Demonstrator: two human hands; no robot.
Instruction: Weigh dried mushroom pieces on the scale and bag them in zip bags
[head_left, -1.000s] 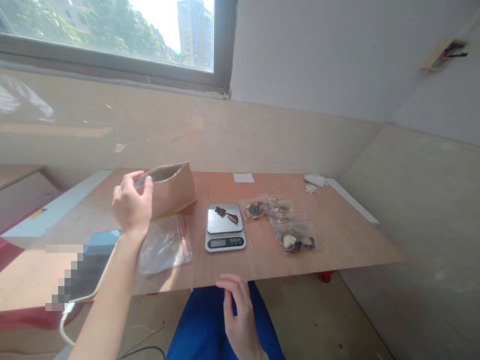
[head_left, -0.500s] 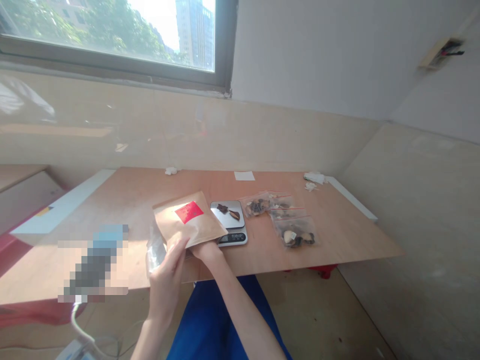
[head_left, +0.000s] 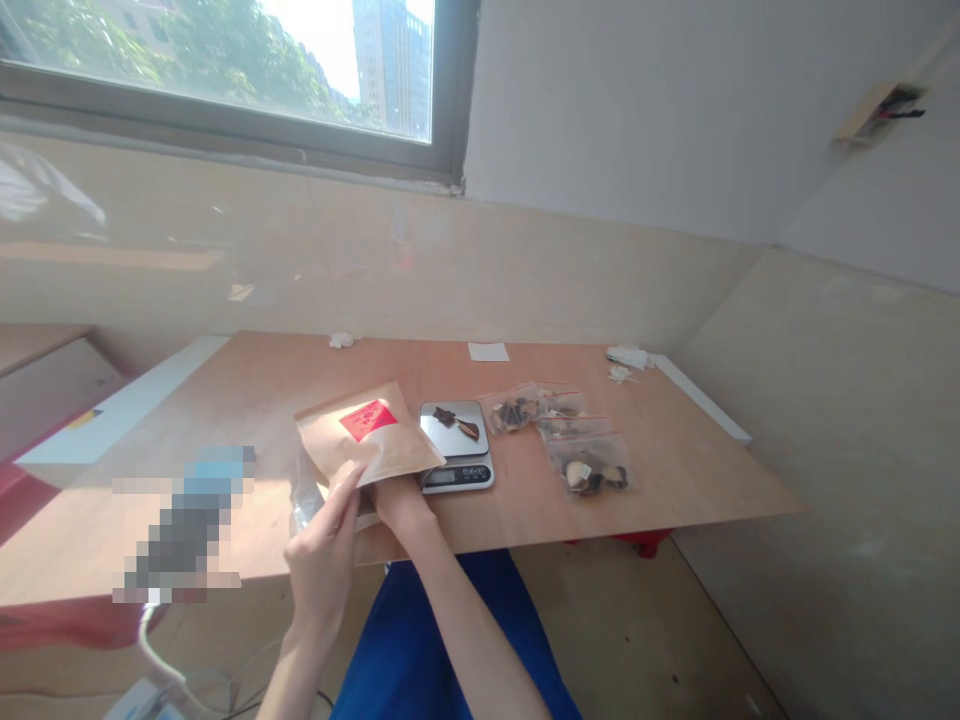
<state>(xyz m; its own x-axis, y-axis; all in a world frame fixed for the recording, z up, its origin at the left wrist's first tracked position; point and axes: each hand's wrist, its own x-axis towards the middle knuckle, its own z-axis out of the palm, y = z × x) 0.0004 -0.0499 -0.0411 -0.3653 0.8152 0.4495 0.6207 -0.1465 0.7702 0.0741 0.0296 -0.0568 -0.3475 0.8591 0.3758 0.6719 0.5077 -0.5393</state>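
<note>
A brown paper bag (head_left: 405, 445) with a red label is tilted above the table's near edge, its mouth toward me. My left hand (head_left: 330, 525) grips its near edge on the left side. Into the mouth reaches my right hand (head_left: 401, 505), its fingers hidden inside the bag. Beneath and left of the paper bag shows a clear plastic bag (head_left: 302, 500). Just right of the bag stands a kitchen scale (head_left: 457, 475) with dark dried slices (head_left: 468, 429) on its plate.
Several clear zip bags holding dark and pale dried pieces (head_left: 592, 465) lie right of the scale. At the back are a white paper (head_left: 489, 352) and crumpled white scraps (head_left: 341, 340). A blurred-out object (head_left: 187, 525) with a white cable lies left.
The paper bag and both hands have shifted slightly left. My right hand remains in the bag's mouth, and more of the scale's display shows.
</note>
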